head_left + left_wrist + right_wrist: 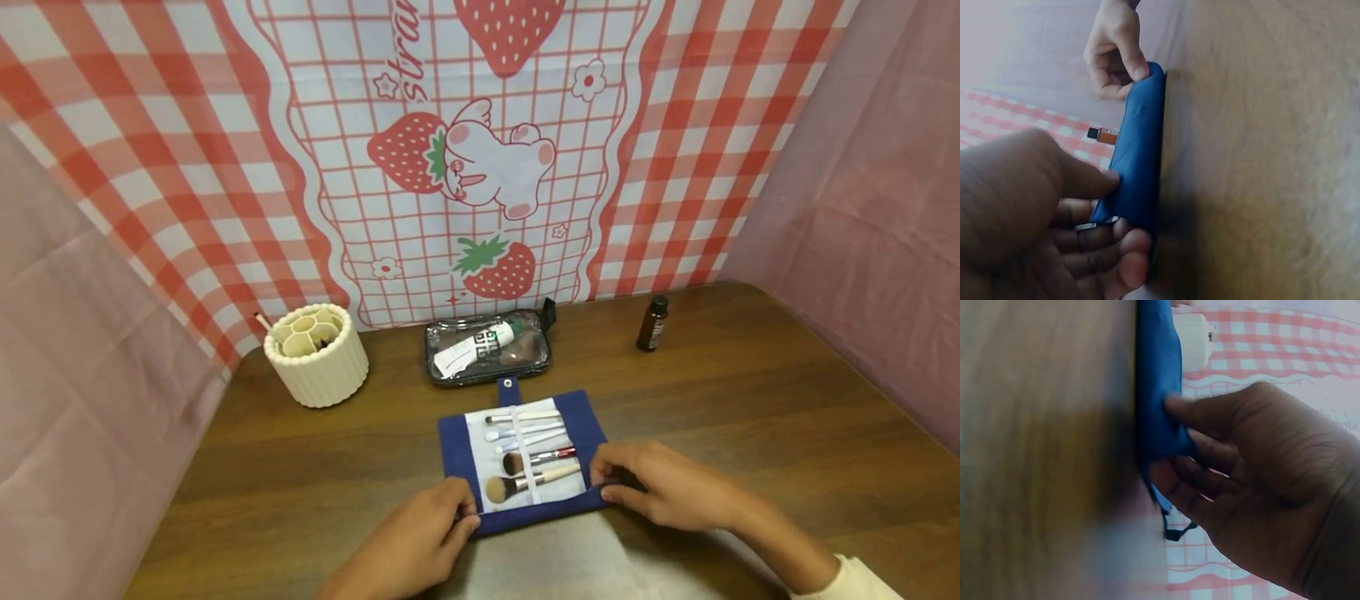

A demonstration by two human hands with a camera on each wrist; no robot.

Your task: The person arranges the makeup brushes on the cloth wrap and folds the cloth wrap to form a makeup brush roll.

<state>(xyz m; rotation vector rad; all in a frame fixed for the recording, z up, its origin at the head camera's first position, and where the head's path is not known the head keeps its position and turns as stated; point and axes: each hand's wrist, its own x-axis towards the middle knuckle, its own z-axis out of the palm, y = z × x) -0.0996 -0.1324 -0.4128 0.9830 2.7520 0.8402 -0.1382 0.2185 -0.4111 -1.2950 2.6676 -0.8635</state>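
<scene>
A navy brush roll with a pale lining lies open on the table, its near edge folded up. Several makeup brushes lie across it under a white elastic band. My left hand pinches the near left corner, thumb on the rolled edge in the left wrist view. At the near right corner my right hand pinches the same edge, thumb and fingers around it in the right wrist view. A snap strap sticks out from the far side.
Behind the roll sits a clear zip pouch holding a white tube. A cream ribbed holder stands at the back left on the wooden table. A small dark bottle is at the back right, before a strawberry-print cloth.
</scene>
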